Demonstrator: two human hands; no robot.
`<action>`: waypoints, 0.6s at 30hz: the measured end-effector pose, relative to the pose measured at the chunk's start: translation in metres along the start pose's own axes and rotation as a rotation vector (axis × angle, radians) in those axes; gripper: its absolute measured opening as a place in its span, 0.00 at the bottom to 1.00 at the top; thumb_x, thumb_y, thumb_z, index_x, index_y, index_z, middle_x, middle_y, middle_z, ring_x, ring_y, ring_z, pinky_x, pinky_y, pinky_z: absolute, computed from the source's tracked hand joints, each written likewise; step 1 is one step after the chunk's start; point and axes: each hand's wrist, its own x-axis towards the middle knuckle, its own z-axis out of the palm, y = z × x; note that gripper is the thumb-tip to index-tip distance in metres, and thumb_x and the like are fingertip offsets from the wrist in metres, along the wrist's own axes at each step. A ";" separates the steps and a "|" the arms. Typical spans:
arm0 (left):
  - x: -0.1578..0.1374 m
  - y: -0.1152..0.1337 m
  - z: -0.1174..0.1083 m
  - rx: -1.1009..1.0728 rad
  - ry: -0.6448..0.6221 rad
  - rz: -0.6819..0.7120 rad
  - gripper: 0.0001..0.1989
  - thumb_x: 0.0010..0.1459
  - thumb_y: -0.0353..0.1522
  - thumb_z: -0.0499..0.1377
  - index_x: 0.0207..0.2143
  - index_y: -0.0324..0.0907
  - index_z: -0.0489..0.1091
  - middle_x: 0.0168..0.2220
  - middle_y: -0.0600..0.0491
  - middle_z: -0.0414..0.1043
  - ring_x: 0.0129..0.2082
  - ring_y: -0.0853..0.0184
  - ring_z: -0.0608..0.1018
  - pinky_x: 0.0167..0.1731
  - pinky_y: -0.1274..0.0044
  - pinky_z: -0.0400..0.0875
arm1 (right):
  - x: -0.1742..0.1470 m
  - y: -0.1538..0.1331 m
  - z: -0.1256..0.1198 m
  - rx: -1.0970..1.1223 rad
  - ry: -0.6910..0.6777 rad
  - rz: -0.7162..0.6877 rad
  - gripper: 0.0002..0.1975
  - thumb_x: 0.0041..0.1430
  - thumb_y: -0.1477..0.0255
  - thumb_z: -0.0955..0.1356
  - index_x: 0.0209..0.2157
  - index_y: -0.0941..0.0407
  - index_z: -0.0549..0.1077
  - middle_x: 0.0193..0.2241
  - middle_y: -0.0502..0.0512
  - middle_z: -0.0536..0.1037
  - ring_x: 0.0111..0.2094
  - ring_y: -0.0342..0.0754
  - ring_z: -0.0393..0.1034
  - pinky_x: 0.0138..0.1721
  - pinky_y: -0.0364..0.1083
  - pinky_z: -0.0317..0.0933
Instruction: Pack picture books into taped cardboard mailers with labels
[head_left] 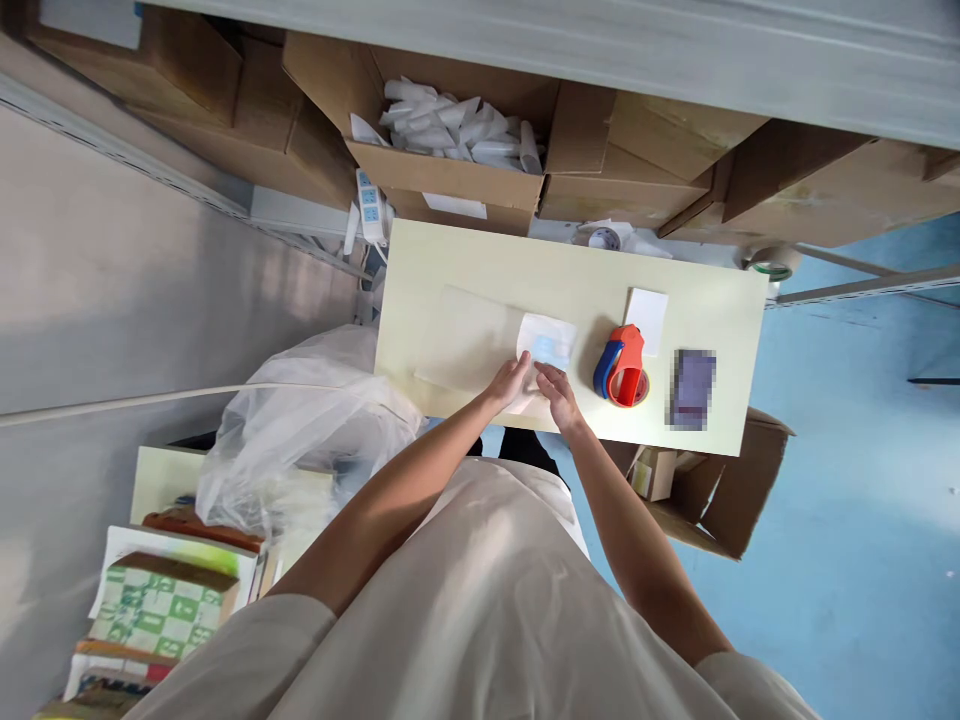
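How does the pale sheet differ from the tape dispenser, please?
The pale sheet is thin and whitish; the tape dispenser is bulky, red and blue. The pale sheet is at the left hand; the tape dispenser lies apart from the right hand. Both are on the table.

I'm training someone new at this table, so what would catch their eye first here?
Probably the red-and-blue tape dispenser on the right half of the pale table. Next, the left hand and right hand close together at a white sheet with a light blue patch, by the table's near edge. Beyond the far edge, an open cardboard box heaped with white rolled pieces also stands out.
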 end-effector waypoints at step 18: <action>0.013 -0.011 0.005 0.522 0.054 0.052 0.19 0.61 0.37 0.49 0.51 0.37 0.65 0.51 0.41 0.66 0.54 0.57 0.68 0.54 0.66 0.61 | -0.006 0.028 -0.009 -0.019 0.352 0.045 0.27 0.45 0.65 0.66 0.49 0.57 0.66 0.44 0.62 0.73 0.43 0.52 0.69 0.40 0.52 0.66</action>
